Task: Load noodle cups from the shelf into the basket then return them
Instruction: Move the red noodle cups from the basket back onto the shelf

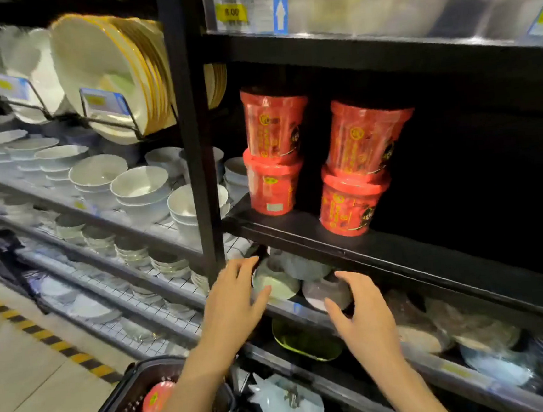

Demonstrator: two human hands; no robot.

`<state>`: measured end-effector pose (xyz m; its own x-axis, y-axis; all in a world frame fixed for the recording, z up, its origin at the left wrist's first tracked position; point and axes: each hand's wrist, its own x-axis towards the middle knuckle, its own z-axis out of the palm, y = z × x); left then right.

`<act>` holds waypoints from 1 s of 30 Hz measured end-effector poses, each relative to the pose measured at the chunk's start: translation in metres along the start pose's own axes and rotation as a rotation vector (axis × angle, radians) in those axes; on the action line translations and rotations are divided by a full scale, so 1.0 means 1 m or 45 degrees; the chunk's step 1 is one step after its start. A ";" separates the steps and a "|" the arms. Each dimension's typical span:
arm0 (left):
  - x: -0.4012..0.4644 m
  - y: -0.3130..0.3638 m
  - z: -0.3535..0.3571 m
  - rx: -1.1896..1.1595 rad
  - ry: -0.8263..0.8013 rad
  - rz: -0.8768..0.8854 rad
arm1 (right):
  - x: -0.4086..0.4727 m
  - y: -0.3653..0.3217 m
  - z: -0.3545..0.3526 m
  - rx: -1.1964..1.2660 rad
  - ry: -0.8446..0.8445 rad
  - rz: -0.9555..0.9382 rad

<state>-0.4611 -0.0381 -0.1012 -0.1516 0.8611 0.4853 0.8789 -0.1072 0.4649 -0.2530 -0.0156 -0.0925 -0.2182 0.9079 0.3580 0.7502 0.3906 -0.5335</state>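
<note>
Left hand (236,302) and right hand (365,316) hover spread, each grip wide and holding nothing; the forearm hides much of the dark plastic basket (138,381), red-lidded noodle cups (157,399) partly showing.

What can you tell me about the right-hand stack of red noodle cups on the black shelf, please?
The right-hand stack is two red noodle cups, one set on top of the other, standing on the black shelf near its front edge. Both look like shrink-wrapped plastic tubs with glossy film, yellow print and a dark emblem low on the side. Each tapers toward its base and has a wider red rim. The top cup leans slightly rightward. Neither hand touches the stack; a second similar stack stands apart on its left.
</note>
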 end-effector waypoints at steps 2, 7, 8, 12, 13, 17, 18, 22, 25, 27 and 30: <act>-0.045 -0.028 -0.005 0.112 -0.078 -0.075 | -0.026 -0.009 0.024 -0.056 -0.149 -0.039; -0.172 -0.077 -0.015 0.208 -0.161 -0.334 | -0.081 -0.032 0.087 -0.156 -0.557 -0.047; -0.198 -0.083 -0.016 0.194 -0.169 -0.404 | -0.092 -0.037 0.099 -0.156 -0.636 -0.054; -0.292 -0.100 -0.014 0.189 -0.233 -0.722 | -0.125 -0.052 0.143 -0.184 -0.981 -0.122; -0.306 -0.101 -0.015 0.174 -0.242 -0.814 | -0.129 -0.055 0.154 -0.205 -1.049 -0.166; -0.327 -0.104 -0.022 0.170 -0.231 -1.116 | -0.127 -0.069 0.200 -0.249 -1.321 -0.301; -0.326 -0.106 -0.023 0.167 -0.226 -1.176 | -0.123 -0.072 0.212 -0.263 -1.375 -0.334; -0.323 -0.123 -0.010 0.197 -0.181 -1.402 | -0.104 -0.086 0.265 -0.349 -1.532 -0.501; -0.317 -0.139 0.012 0.154 -0.135 -1.569 | -0.085 -0.086 0.314 -0.330 -1.529 -0.766; -0.316 -0.155 0.029 0.118 -0.137 -1.671 | -0.072 -0.097 0.343 -0.381 -1.611 -0.840; -0.319 -0.187 0.055 0.038 -0.119 -1.793 | -0.060 -0.102 0.395 -0.448 -1.738 -0.923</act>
<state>-0.5528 -0.2652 -0.3835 -0.8692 0.2665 -0.4164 0.0283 0.8677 0.4962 -0.5630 -0.0494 -0.3623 -0.8069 0.0765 -0.5857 0.3010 0.9064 -0.2963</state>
